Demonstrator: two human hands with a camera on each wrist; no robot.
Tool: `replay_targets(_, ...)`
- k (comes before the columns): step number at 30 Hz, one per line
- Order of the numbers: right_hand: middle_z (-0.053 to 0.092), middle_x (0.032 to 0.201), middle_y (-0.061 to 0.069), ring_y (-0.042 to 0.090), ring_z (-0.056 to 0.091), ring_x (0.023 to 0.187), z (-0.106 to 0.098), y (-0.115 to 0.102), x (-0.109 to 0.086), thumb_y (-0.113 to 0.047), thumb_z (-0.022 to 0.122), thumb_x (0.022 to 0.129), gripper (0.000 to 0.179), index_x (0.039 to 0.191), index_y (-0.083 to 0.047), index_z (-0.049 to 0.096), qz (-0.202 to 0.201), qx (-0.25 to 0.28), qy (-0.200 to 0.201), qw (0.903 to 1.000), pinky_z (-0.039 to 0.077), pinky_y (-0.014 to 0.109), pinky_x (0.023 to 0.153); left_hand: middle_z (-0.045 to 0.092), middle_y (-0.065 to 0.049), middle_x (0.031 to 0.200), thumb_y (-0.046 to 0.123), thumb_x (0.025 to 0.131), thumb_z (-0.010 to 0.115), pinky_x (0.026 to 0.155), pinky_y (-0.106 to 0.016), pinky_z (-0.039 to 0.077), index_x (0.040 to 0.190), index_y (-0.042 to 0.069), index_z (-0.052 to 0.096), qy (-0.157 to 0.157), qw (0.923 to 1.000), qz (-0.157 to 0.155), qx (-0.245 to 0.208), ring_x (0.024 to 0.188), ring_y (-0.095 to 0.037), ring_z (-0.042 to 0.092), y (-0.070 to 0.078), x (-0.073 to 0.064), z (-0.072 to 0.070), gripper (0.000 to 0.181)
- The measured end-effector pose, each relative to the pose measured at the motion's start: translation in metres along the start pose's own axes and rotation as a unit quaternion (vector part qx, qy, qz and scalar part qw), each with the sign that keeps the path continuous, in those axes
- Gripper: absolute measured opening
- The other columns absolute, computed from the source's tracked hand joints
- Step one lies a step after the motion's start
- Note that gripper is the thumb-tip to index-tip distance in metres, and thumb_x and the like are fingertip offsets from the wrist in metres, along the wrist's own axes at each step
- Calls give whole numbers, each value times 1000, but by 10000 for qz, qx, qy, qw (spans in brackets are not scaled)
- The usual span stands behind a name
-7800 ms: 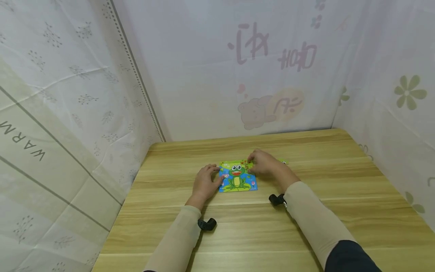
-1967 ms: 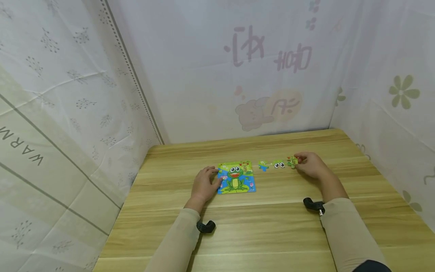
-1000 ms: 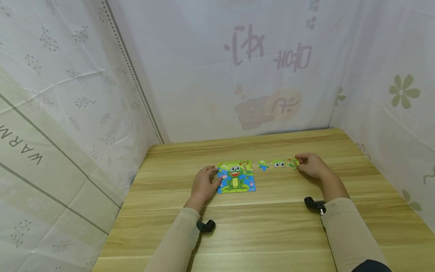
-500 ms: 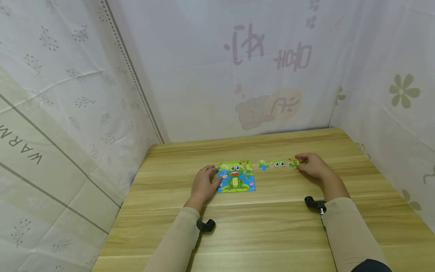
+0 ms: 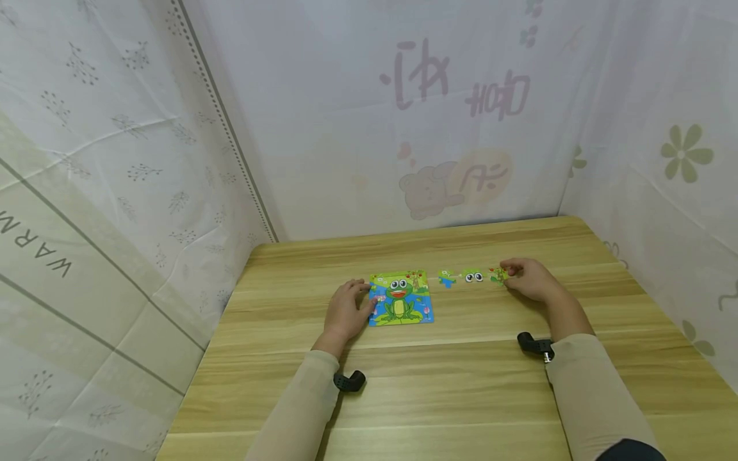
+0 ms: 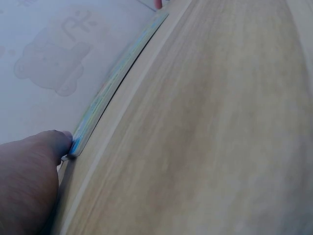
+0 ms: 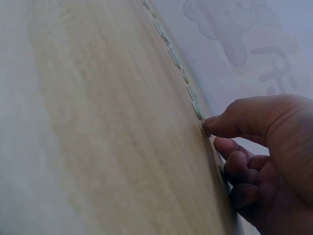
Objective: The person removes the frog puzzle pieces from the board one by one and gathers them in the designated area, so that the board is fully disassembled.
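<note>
A square frog jigsaw board (image 5: 398, 310) lies flat on the wooden table. My left hand (image 5: 346, 310) holds its left edge, thumb along the side and fingers by the upper corner. Also in the left wrist view, the thumb presses the edge of the board (image 6: 107, 90). To the right of it lies a row of jigsaw pieces: a green and blue one (image 5: 446, 279), one with the frog's eyes (image 5: 474, 276) and one with a tree (image 5: 497, 275). At the row's right end, my right hand (image 5: 533, 280) pinches the tree piece's right side between thumb and forefinger.
The wooden table (image 5: 438, 397) reaches back to a pale printed curtain (image 5: 334, 128), with more curtain at both sides. Black wrist cameras (image 5: 350, 381) sit on both sleeves, low over the tabletop.
Earlier my right hand was at the board's top right corner; it has since moved right with the tree piece, now turned flat in the row. My left hand has stayed at the board.
</note>
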State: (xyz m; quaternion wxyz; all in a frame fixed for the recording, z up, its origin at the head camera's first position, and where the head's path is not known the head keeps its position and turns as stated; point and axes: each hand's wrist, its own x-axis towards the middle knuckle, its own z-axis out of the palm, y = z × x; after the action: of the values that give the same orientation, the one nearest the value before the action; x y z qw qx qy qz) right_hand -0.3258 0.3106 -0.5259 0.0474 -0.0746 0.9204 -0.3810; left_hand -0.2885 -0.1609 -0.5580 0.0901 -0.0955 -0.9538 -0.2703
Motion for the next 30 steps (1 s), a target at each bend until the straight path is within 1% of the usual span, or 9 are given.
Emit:
replay_targets(5, 61, 116, 19, 34, 56, 106, -1, -4, -1, -8, 69, 96, 50, 144, 5, 57, -35, 29, 21, 10000, 47, 44, 90, 52, 2, 156, 48, 101, 68, 125, -47, 31, 139, 22, 67, -13, 10000, 4, -59, 151, -25, 38, 0, -1, 0, 45)
replay_targets(10, 60, 118, 19, 31, 58, 105, 1, -13, -1, -10, 67, 99, 49, 145, 1, 57, -106, -17, 1, 9999, 48, 40, 86, 52, 1, 156, 46, 101, 69, 128, -45, 25, 138, 21, 67, -26, 9999, 14, -151, 152, -25, 37, 1, -3, -2, 45)
replay_targets(13, 60, 118, 19, 28, 59, 95, 5, -23, 0, -7, 65, 99, 47, 145, 1, 57, -230, 27, -41, 9997, 50, 35, 76, 53, 0, 156, 45, 101, 70, 129, -43, 22, 138, 21, 68, -10, 9997, 45, -254, 152, -25, 38, 1, -4, -4, 44)
replay_targets(14, 60, 118, 20, 26, 59, 90, 7, -27, 1, -7, 64, 99, 47, 145, 2, 57, -269, 75, -73, 9996, 51, 33, 71, 53, 1, 155, 45, 101, 70, 129, -42, 22, 137, 21, 68, -12, 9996, 39, -287, 152, -24, 38, 1, -5, -4, 44)
replay_targets(17, 58, 120, 21, 22, 56, 76, 15, -39, 3, -5, 64, 99, 48, 146, 3, 56, -355, 301, -216, 9987, 51, 30, 58, 54, 0, 155, 44, 101, 71, 128, -45, 25, 137, 20, 69, 1, 9989, 35, -459, 151, -25, 39, 2, -6, -6, 44)
replay_targets(20, 57, 121, 18, 19, 54, 67, 25, -51, 7, -8, 65, 100, 48, 146, 0, 57, -345, 427, -323, 9980, 50, 28, 52, 54, 0, 154, 42, 100, 72, 126, -49, 30, 136, 19, 69, -19, 9980, -7, -631, 151, -27, 39, 3, -7, -7, 43)
replay_targets(25, 60, 113, 12, 18, 51, 64, 45, -70, 15, -10, 68, 99, 45, 143, -2, 60, -529, 328, -360, 9974, 47, 26, 50, 56, -1, 152, 40, 99, 74, 124, -51, 32, 137, 18, 69, -77, 9967, -31, -810, 150, -28, 40, 3, -10, -9, 44)
replay_targets(27, 61, 111, 11, 19, 50, 65, 51, -78, 18, -10, 69, 99, 44, 142, -2, 62, -652, 238, -398, 9968, 46, 27, 50, 56, 0, 152, 41, 98, 75, 124, -51, 32, 138, 19, 68, -111, 9968, -40, -796, 151, -27, 39, 3, -12, -9, 46)
replay_targets(30, 61, 110, 9, 20, 51, 66, 61, -93, 21, -11, 70, 100, 43, 142, -4, 63, -708, 196, -499, 9960, 47, 29, 50, 55, 0, 153, 43, 98, 75, 124, -50, 33, 139, 20, 68, -143, 9970, -61, -752, 150, -26, 39, 3, -13, -9, 48)
